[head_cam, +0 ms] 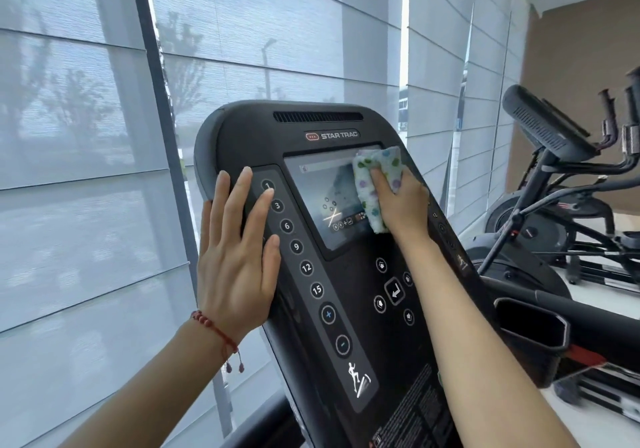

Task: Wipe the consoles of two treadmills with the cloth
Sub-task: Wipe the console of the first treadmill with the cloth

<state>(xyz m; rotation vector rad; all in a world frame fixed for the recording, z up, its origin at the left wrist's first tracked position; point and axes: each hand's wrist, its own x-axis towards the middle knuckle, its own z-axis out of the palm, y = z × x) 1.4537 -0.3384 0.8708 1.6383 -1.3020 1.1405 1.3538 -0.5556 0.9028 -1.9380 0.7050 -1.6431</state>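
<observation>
Right hand (398, 201) clenched on white dotted cloth (375, 188), pressed to screen's right edge on black treadmill console (349, 309); left hand (239, 257) flat open, empty, bracing console's left edge. First console likely mid-wipe; second not visible.

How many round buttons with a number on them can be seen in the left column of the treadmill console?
6, in one column on the console beside the screen, top to bottom: 1, 3, 6, 9, 12, 15. The left hand partly covers 1.
</observation>
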